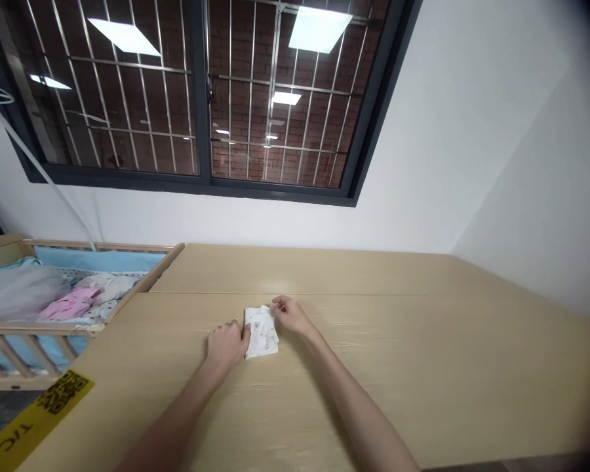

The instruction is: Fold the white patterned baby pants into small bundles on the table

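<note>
A small white folded diaper [261,333] with a faint print lies flat on the light wooden tabletop [423,354]. At its left edge is my left hand [227,344], fingers curled and thumb resting on the border of the diaper. My right hand [290,314] is at the upper right corner, with thumb and index finger closed together on the edge there. The fingertips are small in view, so the exact grip is hard to make out.
To the left stands a wooden crib [162,267] with blue padding, a pink cloth [71,303] and white bedding [24,288]. A yellow label strip [34,419] is at lower left. Behind the table are a white wall [398,216] and a barred window [280,190].
</note>
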Demonstrator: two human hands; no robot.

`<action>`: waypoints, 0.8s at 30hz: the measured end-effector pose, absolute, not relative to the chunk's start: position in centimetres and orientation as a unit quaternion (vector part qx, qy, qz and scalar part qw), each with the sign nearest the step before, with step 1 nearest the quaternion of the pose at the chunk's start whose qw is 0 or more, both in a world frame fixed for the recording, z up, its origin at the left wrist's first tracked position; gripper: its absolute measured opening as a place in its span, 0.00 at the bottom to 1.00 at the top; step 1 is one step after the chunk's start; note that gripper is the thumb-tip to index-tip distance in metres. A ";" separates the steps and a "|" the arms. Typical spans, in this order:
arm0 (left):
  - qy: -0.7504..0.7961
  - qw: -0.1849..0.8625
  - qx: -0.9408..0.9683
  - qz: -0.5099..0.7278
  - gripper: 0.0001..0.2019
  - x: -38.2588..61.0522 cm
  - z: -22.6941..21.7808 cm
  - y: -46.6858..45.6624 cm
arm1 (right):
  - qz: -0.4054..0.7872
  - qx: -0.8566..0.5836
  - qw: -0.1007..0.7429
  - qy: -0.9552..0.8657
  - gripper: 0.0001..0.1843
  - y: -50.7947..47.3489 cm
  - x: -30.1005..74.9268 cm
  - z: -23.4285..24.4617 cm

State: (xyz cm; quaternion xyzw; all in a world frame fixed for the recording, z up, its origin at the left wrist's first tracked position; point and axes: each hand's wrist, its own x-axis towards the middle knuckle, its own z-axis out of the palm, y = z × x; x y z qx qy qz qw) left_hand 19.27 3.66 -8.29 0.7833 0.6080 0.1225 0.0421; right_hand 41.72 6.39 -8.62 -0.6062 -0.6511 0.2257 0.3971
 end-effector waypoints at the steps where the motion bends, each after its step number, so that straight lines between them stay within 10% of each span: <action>1: 0.610 0.043 0.781 0.122 0.25 19.3 -8.5 3.8 | 0.239 -0.599 0.392 -0.655 0.12 6.2 41.5 -8.8; 16: 0.569 0.185 0.782 0.176 0.14 18.2 -6.7 3.4 | 0.300 -0.633 0.320 -0.638 0.11 2.4 37.6 -5.9; 24: 0.567 0.209 0.759 0.243 0.22 4.8 -4.5 -8.7 | 0.660 -0.362 0.188 -0.631 0.16 -5.8 29.0 -2.4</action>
